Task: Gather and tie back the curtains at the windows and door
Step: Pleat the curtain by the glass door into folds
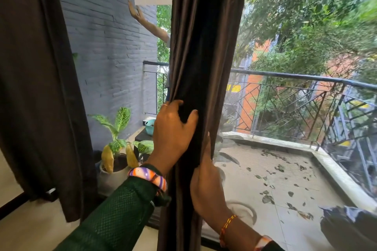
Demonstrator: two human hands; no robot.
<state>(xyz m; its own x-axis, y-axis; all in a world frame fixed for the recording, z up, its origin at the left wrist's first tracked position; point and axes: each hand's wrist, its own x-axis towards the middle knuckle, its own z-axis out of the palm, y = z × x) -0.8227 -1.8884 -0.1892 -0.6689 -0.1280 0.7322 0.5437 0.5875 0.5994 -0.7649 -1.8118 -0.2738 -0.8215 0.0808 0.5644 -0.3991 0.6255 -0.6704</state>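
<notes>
The dark brown curtain [204,47] in the middle hangs bunched into a narrow column of folds, pretty glossy fabric. A second matching curtain panel [38,79] hangs loose on the left, its hem just above the floor.

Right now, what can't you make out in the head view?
- Tie-back: none visible; the gathered curtain may hide it.
- Right hand: fingers hidden behind the curtain.
- Curtain top and hem: cut off by the frame edges.
- Person on balcony: mostly hidden by the curtain.
- Trees: motion-blurred.
</notes>
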